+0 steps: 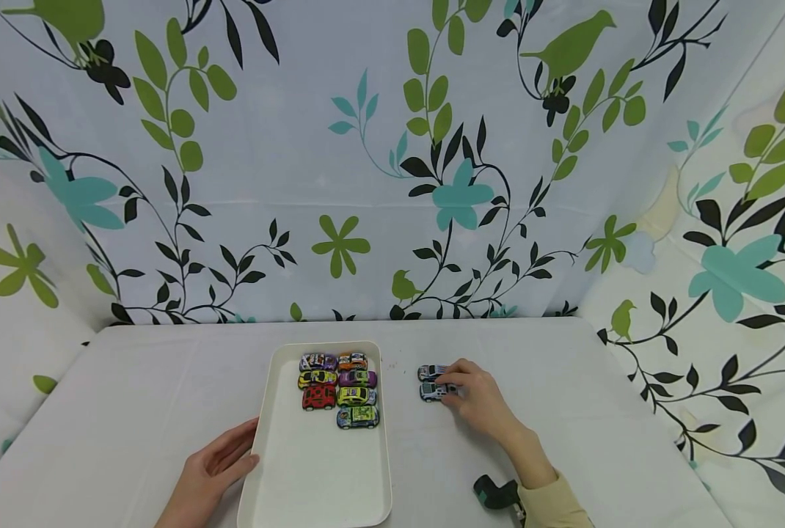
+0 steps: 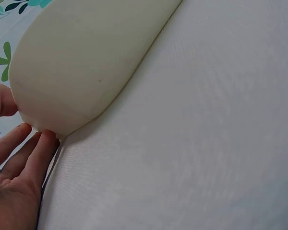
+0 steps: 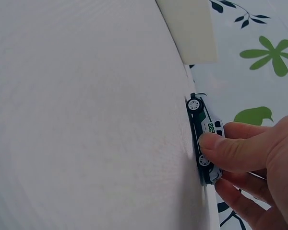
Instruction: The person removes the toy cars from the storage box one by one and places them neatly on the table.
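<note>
silver toy car (image 1: 433,392), where is it?
pinched in the right grip (image 1: 481,396), thumb against one side and fingers on the other, wheels towards the worktop (image 1: 564,396); whether they touch it, i can't tell

and the second silver car (image 1: 431,372)?
just beyond the held one, close to the fingers of that same grip

what about the left grip (image 1: 210,469)?
clamped on the white tray (image 1: 316,469), along the edge farthest from the right grip, thumb at the rim

anything in it?
seven more toy cars (image 1: 357,378), between the two grips and towards the tray's far end; the red car (image 1: 318,397) is nearest the left grip, and the green-and-blue car (image 1: 358,418) is in the column nearer the right grip

anything else?
a black device (image 1: 496,493) beside the sleeve (image 1: 551,502), behind the right grip
</note>
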A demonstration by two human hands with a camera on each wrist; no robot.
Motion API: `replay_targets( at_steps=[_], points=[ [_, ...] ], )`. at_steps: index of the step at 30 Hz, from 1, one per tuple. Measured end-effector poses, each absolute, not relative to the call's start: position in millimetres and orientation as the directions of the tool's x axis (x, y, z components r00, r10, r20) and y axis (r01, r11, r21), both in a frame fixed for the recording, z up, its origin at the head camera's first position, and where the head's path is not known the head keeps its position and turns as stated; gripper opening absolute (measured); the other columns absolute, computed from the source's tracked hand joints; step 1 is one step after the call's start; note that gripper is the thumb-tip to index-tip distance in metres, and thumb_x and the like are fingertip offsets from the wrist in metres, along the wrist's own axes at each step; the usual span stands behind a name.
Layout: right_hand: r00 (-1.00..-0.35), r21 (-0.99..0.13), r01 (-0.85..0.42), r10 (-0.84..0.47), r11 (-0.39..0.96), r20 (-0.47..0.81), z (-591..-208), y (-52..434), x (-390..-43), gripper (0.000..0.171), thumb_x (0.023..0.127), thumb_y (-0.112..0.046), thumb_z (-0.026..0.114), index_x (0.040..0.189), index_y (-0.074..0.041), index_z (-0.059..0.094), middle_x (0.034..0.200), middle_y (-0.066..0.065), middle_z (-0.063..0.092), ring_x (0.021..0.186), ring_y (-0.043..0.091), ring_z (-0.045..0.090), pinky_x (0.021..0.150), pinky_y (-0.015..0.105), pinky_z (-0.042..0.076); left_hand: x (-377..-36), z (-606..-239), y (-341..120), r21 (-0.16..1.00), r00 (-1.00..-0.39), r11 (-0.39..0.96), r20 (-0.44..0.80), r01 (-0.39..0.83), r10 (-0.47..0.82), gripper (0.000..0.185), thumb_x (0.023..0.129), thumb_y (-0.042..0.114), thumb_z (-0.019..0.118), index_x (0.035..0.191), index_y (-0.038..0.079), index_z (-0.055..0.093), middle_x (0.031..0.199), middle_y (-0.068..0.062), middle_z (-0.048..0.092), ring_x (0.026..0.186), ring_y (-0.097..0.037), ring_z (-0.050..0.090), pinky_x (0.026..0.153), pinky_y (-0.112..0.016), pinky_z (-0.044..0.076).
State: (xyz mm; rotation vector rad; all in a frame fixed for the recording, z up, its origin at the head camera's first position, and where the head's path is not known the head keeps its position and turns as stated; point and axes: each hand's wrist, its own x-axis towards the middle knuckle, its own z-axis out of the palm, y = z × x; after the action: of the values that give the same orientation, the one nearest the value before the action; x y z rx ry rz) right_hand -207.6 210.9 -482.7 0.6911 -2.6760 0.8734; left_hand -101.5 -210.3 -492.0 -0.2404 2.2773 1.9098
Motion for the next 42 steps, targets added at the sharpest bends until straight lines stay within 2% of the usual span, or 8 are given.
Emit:
replay_targets(
  at_steps=[21,35,42],
  points=[
    [-0.882,-0.542,-0.454,-0.270,0.707,0.387,-482.9,212.4,-209.1,0.025,0.072,-0.002,0.087,0.093,-0.010,0.077,0.094,-0.004,0.065,0.084,0.015,0.064,0.076,0.032,0.056,-99.8,-490.3,-209.6,0.959,-0.972,0.161,-0.233,-0.234,-0.021,0.067,0.093,0.027,0.072,0.150,0.008,0.044,0.153,-0.016,0.045,0.109,0.016,0.054,0.090,-0.014,0.050],
    [-0.861,-0.524,-0.493,-0.302,0.694,0.410,-478.6,215.2,-209.6,0.027,0.071,-0.002,0.089,0.095,-0.007,0.076,0.095,0.000,0.066,0.086,0.022,0.065,0.075,0.039,0.057,-100.7,-487.3,-208.6,0.959,-0.973,0.162,-0.232,-0.232,-0.014,0.067,0.094,0.029,0.071,0.151,0.009,0.043,0.153,-0.015,0.045,0.110,0.015,0.053,0.090,-0.013,0.049],
    [-0.855,-0.520,-0.501,-0.304,0.692,0.420,-472.0,213.3,-206.5,0.028,0.073,-0.005,0.088,0.099,-0.007,0.077,0.101,0.002,0.068,0.089,0.025,0.066,0.076,0.043,0.057,-100.7,-489.2,-209.9,0.956,-0.971,0.173,-0.237,-0.236,-0.015,0.067,0.093,0.028,0.072,0.151,0.007,0.043,0.153,-0.016,0.045,0.109,0.016,0.053,0.090,-0.013,0.050]
  ],
)
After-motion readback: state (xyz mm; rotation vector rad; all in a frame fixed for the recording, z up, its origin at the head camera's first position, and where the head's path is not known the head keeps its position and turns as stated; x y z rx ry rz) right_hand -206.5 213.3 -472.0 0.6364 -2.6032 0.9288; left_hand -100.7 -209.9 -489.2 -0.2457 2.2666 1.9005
